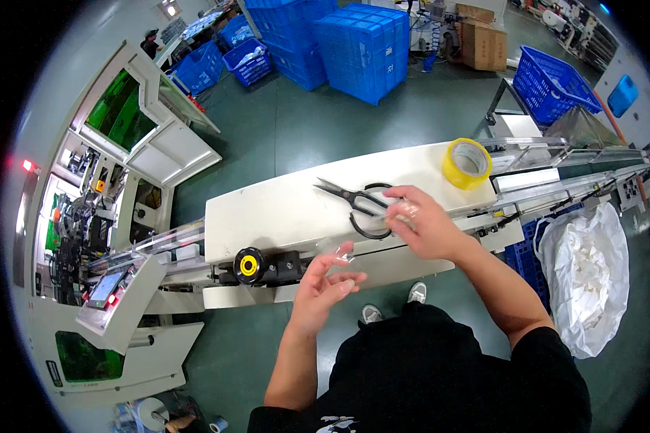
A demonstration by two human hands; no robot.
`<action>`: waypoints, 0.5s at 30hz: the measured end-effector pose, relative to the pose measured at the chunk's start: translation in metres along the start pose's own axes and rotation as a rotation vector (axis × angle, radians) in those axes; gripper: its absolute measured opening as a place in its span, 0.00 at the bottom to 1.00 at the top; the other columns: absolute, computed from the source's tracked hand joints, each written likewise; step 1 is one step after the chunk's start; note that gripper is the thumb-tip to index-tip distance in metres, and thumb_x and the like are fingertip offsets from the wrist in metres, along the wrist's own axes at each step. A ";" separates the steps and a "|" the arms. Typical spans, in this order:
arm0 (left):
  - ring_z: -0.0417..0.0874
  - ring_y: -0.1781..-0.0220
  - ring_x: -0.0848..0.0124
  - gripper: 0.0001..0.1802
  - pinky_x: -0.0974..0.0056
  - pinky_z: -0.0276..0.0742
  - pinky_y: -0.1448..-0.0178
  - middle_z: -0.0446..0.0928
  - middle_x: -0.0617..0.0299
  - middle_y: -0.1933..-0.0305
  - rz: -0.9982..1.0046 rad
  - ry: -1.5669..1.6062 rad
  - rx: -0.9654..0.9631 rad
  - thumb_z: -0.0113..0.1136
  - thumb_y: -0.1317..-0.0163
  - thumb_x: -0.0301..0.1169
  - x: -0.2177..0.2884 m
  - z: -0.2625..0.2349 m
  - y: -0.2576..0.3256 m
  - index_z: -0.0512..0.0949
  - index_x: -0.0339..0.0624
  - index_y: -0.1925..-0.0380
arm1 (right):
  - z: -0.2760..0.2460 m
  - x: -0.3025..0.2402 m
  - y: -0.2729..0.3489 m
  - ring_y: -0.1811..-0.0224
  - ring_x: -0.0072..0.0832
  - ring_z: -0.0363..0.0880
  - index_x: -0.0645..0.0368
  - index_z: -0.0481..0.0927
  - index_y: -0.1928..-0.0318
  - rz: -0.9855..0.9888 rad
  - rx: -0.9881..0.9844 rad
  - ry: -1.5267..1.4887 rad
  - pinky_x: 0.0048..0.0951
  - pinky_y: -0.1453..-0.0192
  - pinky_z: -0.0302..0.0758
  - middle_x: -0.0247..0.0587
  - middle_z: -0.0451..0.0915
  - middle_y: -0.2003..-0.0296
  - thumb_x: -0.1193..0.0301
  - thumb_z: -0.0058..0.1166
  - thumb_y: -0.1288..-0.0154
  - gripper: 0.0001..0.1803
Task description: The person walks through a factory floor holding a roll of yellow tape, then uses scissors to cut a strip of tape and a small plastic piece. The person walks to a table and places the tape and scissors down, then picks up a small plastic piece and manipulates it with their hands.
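Observation:
Over the white machine cover (267, 195), my right hand (430, 227) has its thumb and fingers bent around a small piece of clear film. The black-handled scissors (361, 198) lie right beside it on the cover, blades pointing left, partly hidden by my fingers. My left hand (321, 289) is raised at the cover's near edge, fingers half curled, with another bit of clear film (331, 249) at its fingertips. Whether the two bits of film join cannot be seen. A roll of yellow-edged tape (467, 164) stands at the cover's right end.
Left stands a white machine with an open door (173, 151) and a tilted control screen (107, 289). A black and yellow knob (249, 266) juts out near my left hand. Conveyor rails (534, 159) run right, above a white sack (585, 281). Blue crates (361, 50) stand behind.

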State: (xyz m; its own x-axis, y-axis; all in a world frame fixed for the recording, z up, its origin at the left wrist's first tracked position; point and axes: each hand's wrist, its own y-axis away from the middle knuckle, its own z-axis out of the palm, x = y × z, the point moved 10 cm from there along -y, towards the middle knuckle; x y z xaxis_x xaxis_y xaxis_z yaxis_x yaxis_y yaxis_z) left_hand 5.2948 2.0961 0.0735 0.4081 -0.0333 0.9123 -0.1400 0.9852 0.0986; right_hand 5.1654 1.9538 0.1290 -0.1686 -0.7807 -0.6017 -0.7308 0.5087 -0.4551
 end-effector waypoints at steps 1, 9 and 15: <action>0.83 0.49 0.59 0.17 0.61 0.80 0.50 0.63 0.46 0.30 0.003 -0.003 0.016 0.57 0.41 0.20 -0.002 -0.006 0.004 0.71 0.42 0.51 | -0.013 0.008 -0.001 0.46 0.46 0.75 0.58 0.78 0.63 0.036 0.076 -0.006 0.39 0.43 0.72 0.50 0.75 0.46 0.74 0.58 0.40 0.05; 0.83 0.49 0.57 0.19 0.61 0.80 0.51 0.62 0.47 0.29 -0.078 0.027 0.029 0.59 0.42 0.20 -0.026 -0.012 0.007 0.70 0.43 0.50 | -0.076 0.092 0.051 0.41 0.45 0.70 0.56 0.82 0.69 0.312 -0.127 0.873 0.62 0.27 0.49 0.45 0.76 0.52 0.67 0.56 0.43 0.07; 0.84 0.51 0.57 0.21 0.59 0.81 0.52 0.62 0.43 0.30 -0.080 0.023 -0.184 0.57 0.43 0.21 -0.028 0.034 -0.009 0.68 0.41 0.49 | -0.098 0.030 0.119 0.56 0.40 0.76 0.54 0.79 0.73 0.379 0.052 0.435 0.59 0.33 0.57 0.39 0.77 0.63 0.69 0.59 0.45 0.05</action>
State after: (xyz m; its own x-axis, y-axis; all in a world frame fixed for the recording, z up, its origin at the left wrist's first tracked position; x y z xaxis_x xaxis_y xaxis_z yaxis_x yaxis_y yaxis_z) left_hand 5.2543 2.0823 0.0606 0.4324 -0.1105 0.8949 0.0598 0.9938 0.0938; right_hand 5.0089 1.9553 0.1216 -0.6769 -0.6120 -0.4089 -0.5348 0.7906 -0.2981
